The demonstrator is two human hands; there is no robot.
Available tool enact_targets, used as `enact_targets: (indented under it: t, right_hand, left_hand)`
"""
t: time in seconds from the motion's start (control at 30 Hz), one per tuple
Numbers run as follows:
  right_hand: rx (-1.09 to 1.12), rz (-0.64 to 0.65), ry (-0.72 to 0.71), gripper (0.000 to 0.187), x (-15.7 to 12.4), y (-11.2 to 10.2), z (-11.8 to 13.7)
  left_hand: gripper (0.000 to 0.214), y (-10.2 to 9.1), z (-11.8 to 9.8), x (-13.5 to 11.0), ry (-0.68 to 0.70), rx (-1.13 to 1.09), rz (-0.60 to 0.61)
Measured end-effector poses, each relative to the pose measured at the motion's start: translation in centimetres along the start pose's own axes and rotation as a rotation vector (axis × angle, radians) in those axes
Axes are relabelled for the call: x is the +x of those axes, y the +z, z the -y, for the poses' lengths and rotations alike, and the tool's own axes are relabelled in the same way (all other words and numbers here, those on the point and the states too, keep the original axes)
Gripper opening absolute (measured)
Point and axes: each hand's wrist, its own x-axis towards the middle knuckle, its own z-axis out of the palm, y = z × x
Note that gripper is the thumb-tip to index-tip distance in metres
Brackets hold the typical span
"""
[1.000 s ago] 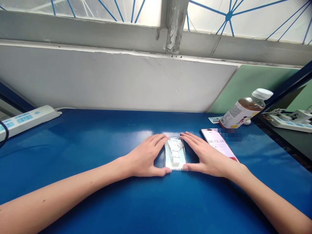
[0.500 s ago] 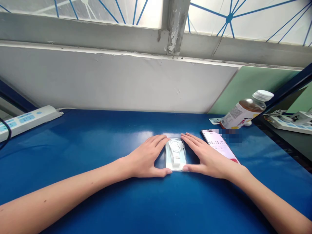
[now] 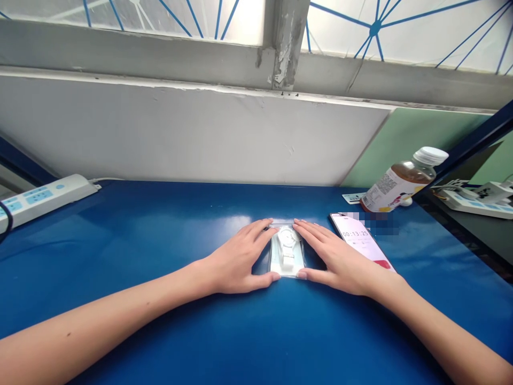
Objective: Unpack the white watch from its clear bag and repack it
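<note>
A white wristwatch (image 3: 287, 248) lies in a flat clear plastic bag (image 3: 274, 267) on the blue table (image 3: 256, 337). My left hand (image 3: 240, 256) rests at the bag's left side, thumb and fingers stretched apart, with the fingertips at its upper left corner and the thumb by its lower left corner. Mirroring it, my right hand (image 3: 339, 259) lies at the right side, fingers out at the top edge and thumb at the lower right corner. Both hands touch or nearly touch the bag's edges, and neither is closed round it.
A phone (image 3: 363, 238) showing a running timer lies beyond my right wrist. Behind it stand a capped drink bottle (image 3: 401, 184) and a small card (image 3: 352, 198). A white power strip (image 3: 48, 198) sits at the left, another power strip (image 3: 476, 205) at the far right.
The bag with the watch has shifted slightly away from me between my hands. Both hands keep nearly the same pose; the whole view has drifted a little.
</note>
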Motion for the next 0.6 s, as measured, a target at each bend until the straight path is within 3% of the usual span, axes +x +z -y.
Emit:
enact_targets:
  t: [0.13,0.3,0.47,0.6]
  right_hand:
    - [-0.044,-0.072,0.023,0.082,0.0,0.0,0.4]
    - [-0.098,-0.178,0.054,0.055,0.3,-0.3,0.8]
    - [-0.053,-0.245,0.042,0.042,0.4,-0.3,1.0]
    - [-0.033,-0.212,-0.02,0.039,0.3,-0.3,1.1]
  left_hand:
    - [0.064,0.1,0.2,-0.2,0.015,0.015,-0.015]
    - [0.044,0.5,0.3,-0.1,-0.009,0.073,-0.062]
    - [0.055,0.6,0.3,-0.1,-0.078,0.077,-0.076]
    - [0.071,0.5,0.2,-0.1,-0.07,0.037,-0.045]
